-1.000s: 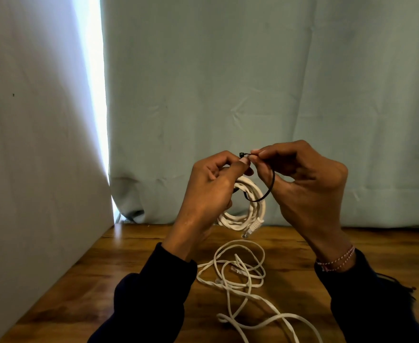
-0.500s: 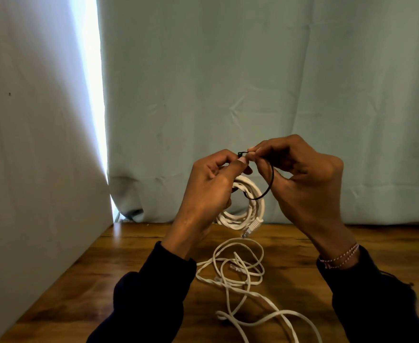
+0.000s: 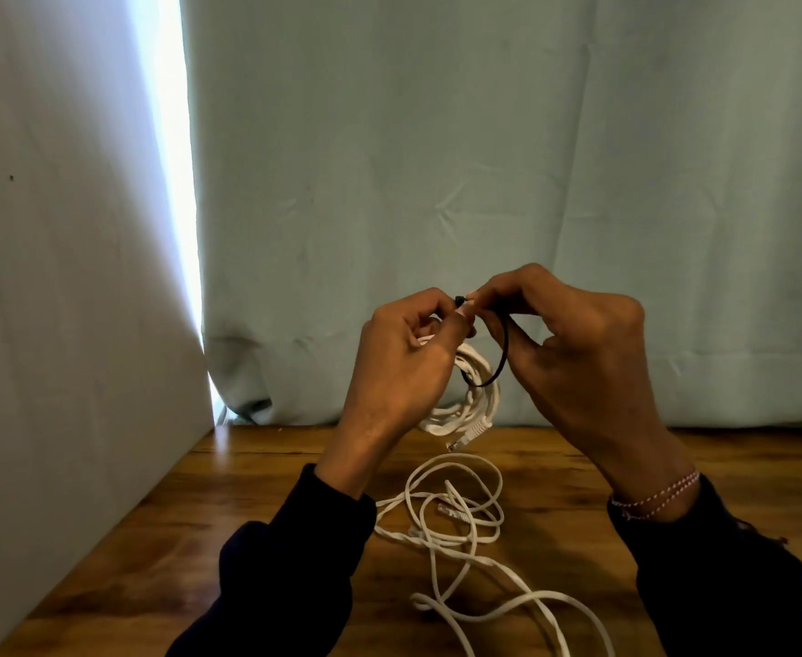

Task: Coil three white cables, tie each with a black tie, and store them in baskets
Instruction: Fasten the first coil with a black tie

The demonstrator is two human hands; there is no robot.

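A coiled white cable (image 3: 477, 395) hangs in the air above the table, held in my left hand (image 3: 401, 362), with its plug dangling at the bottom. A thin black tie (image 3: 501, 360) loops around the coil's upper right side. My right hand (image 3: 574, 353) pinches the tie's upper end, and my left fingertips pinch the tie's small black head right beside it. The two hands meet fingertip to fingertip. Loose white cable (image 3: 456, 519) lies tangled on the wooden table (image 3: 247, 538) below and trails toward the lower right.
A pale green curtain (image 3: 484, 182) hangs close behind the table. A white wall panel (image 3: 58, 324) borders the table's left side, with a bright gap of light between the two. No baskets are in view.
Both hands have risen slightly and the right hand has drawn the black tie's loop narrower against the coil. The loose cable on the table has not moved.
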